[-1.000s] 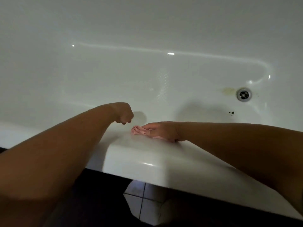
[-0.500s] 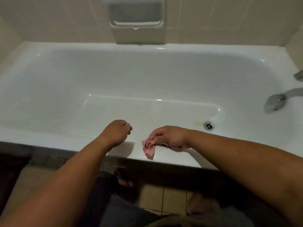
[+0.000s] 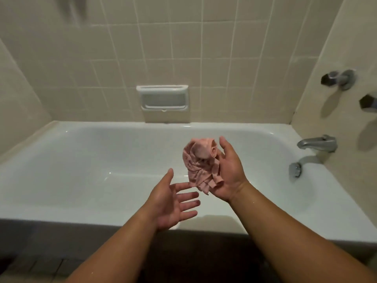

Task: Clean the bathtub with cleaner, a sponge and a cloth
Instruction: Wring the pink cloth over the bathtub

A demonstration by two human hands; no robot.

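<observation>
Head view looks down over a white bathtub [image 3: 61,215] set in a three-sided alcove of pale beige tiled wall [image 3: 183,48] with light grout lines. The tub's glossy inner surface shows small highlights and soft shadows of both arms. A recessed white soap dish [image 3: 162,98] sits in the back wall just above the far rim. On the right wall are two metal tap handles [image 3: 338,78], one partly cut off by the frame edge. Below them a metal spout [image 3: 316,142] reaches over the tub's end, and a round metal fitting [image 3: 295,169] sits on the tub's end wall beneath it. In front of the near rim the tub's side and the floor [image 3: 40,266] are dark.

Both forearms reach out over the near rim. The crumpled pink cloth [image 3: 201,162] lies against the palm of the right hand [image 3: 230,172], above the tub's basin. The thumb stands straight, but the fingers are hidden behind the fabric, so whether they grasp it cannot be told. The left hand [image 3: 171,203] is palm up just below and to the left, its fingers spread, relaxed and holding nothing, with one fingertip near the cloth's lower edge.
</observation>
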